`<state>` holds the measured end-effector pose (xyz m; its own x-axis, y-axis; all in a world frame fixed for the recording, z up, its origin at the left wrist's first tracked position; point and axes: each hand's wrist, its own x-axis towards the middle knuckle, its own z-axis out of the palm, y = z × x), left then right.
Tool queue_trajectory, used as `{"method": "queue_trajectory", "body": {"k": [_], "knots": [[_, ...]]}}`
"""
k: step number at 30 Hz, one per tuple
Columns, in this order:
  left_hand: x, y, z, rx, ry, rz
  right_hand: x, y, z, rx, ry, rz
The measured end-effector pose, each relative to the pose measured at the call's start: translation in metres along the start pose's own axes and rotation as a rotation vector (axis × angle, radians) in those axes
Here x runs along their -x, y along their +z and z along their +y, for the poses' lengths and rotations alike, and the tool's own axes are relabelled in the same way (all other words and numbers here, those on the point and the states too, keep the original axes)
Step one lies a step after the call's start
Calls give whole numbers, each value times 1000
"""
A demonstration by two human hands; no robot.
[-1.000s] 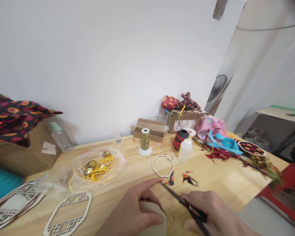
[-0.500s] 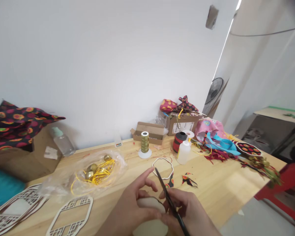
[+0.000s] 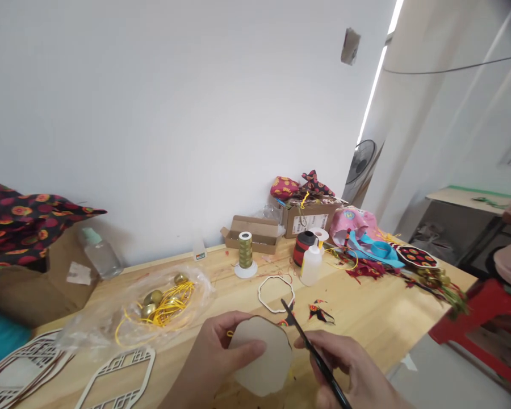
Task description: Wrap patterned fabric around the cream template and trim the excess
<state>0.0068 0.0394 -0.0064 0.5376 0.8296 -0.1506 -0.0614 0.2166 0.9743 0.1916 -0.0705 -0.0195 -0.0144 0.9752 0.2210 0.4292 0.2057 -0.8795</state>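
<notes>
Two hands work over a pine table [image 3: 366, 309]. The left hand [image 3: 210, 355] grips a pale disc [image 3: 264, 355], which lies against the palm side of the hand and sits just to its right, tilted up off the table. The disc looks like stiff card, though thin wood is possible from this view. Its outline is scalloped and slightly uneven, and its face is plain. The left thumb lies flat across the disc, with the fingers curled around the near edge, so this hand is closed in a firm pinch.

The right hand [image 3: 338, 369] is narrowly closed around black-handled scissors [image 3: 313, 352], which point up and left. Their tips pass just beside the disc's upper right edge. Whether the blades are open or shut is too small to tell.

Beyond the disc stands a thin scalloped ring [image 3: 276, 294], with patterned scraps [image 3: 319, 312] to its right. Left of the disc lies a plastic bag [image 3: 166, 309] holding gold eggs and yellow cord, and nearer, a lattice frame [image 3: 114, 380]. Farther back from the disc are a thread spool [image 3: 246, 250], a glue bottle [image 3: 311, 266] and a cardboard box [image 3: 309, 218].
</notes>
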Motion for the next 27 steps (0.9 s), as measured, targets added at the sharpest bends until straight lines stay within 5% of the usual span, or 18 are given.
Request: {"method": "queue_trajectory", "body": {"k": [5, 8, 12, 17, 27], "knots": [[4, 3, 4, -35, -12, -24, 14, -16, 7, 84, 14, -106], [6, 4, 7, -37, -31, -33, 11, -21, 5, 81, -122, -221], [6, 1, 6, -61, -45, -70, -2, -20, -13, 293, -71, -147], [2, -4, 1, -102, -15, -219, -16, -16, -33, 462, -32, -247], [0, -6, -3, -90, -5, -279, -15, -19, -29, 585, -62, -265]]}}
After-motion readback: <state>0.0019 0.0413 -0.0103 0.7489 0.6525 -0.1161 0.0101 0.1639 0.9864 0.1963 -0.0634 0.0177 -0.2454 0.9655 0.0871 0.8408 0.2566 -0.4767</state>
